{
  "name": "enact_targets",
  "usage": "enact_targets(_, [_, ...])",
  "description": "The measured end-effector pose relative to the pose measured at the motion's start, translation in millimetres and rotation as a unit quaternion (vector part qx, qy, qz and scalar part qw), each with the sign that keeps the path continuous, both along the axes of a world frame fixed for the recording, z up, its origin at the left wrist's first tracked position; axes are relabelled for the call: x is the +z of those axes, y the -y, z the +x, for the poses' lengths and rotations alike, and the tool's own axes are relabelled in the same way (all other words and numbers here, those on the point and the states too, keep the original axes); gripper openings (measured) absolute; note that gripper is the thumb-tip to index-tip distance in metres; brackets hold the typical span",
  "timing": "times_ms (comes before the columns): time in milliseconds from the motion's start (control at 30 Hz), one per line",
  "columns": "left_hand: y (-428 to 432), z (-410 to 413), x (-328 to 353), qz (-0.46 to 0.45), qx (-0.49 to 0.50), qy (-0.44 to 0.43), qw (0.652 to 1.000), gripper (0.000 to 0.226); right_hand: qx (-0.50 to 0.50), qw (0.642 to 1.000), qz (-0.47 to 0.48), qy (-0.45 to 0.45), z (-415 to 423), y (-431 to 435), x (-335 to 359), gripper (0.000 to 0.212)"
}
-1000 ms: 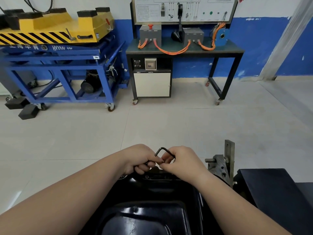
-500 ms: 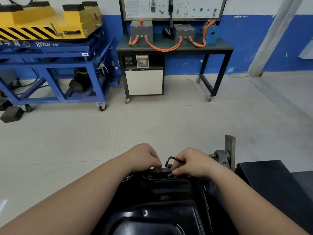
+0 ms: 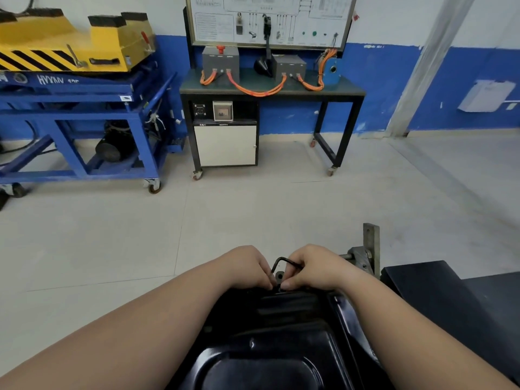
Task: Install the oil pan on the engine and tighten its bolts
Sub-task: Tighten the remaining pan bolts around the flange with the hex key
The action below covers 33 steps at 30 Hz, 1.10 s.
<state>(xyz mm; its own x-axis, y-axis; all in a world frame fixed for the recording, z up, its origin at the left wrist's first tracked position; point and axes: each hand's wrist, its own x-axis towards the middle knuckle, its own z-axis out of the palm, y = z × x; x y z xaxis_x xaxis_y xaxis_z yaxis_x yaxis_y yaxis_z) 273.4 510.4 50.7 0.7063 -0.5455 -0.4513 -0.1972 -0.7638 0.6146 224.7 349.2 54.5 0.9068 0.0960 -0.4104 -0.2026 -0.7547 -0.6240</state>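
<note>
Trainee: Pale floor tiles (image 3: 253,206) and a blue-banded wall form the background. What is the status at the fingers?

Instructor: Both sets of fingers are curled and clamped on the hex key (image 3: 281,261). The left hand (image 3: 247,267) pinches the upright shank low, at the pan's far flange. The right hand (image 3: 318,266) wraps the horizontal arm. The bolt head is hidden beneath the fingertips (image 3: 287,284).

Trainee: How far along is the job?

Instructor: The oil pan (image 3: 270,347) sits on the engine directly below the forearms, so placement appears complete. Tightening appears to be in progress at one far-edge bolt. The remaining flange bolts are not visible, so their count and torque state cannot be confirmed. Treat them as outstanding.

Trainee: Materials?

Instructor: The key is dark steel, L-shaped, with a rounded bend. The pan is gloss black pressed metal with a ribbed step, a rounded sump and strong reflections, and likely slippery to grip. To the right stands a bare grey metal bracket (image 3: 365,254) with a flat upright plate. Beyond it are a wheeled black test bench (image 3: 270,91) with orange cables and a blue lift cart (image 3: 84,108).
</note>
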Motion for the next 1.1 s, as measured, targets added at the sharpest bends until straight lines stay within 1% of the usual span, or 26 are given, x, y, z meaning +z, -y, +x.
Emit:
enact_targets(67, [2, 1, -3, -0.002, -0.017, 0.002, 1.0, 0.022, -0.011, 1.0, 0.013, -0.007, -1, 1, 1, 0.013])
enact_targets(167, [4, 4, -8, -0.008, -0.027, -0.003, 1.0, 0.024, -0.025, 1.0, 0.016, -0.009, -2, 2, 1, 0.011])
enact_targets(367, [12, 12, -13, -0.032, -0.046, -0.009, 0.998, 0.022, -0.03, 0.999, 0.018, -0.017, 0, 4, -1, 0.019])
enact_targets(567, [11, 24, -18, -0.043, -0.092, -0.033, 0.994, 0.018, -0.037, 0.998, 0.041, -0.008, 1, 5, -9, 0.015])
enact_targets(733, [10, 23, -21, -0.04, -0.131, -0.026, 0.99, 0.019, -0.028, 0.999, 0.035, -0.012, 0, 3, -10, 0.018])
enact_targets(933, [13, 19, -19, -0.049, -0.147, -0.005, 0.988, 0.019, -0.055, 0.998, 0.014, -0.009, -1, 2, -11, 0.031])
enact_targets(1000, [14, 19, -19, -0.037, -0.153, 0.017, 0.987, 0.018, -0.054, 0.998, 0.008, -0.003, -2, 1, -10, 0.03])
enact_targets(1100, [15, 18, -20, -0.032, -0.155, 0.037, 0.987, 0.015, -0.056, 0.998, 0.018, 0.026, -8, 3, -4, 0.022])
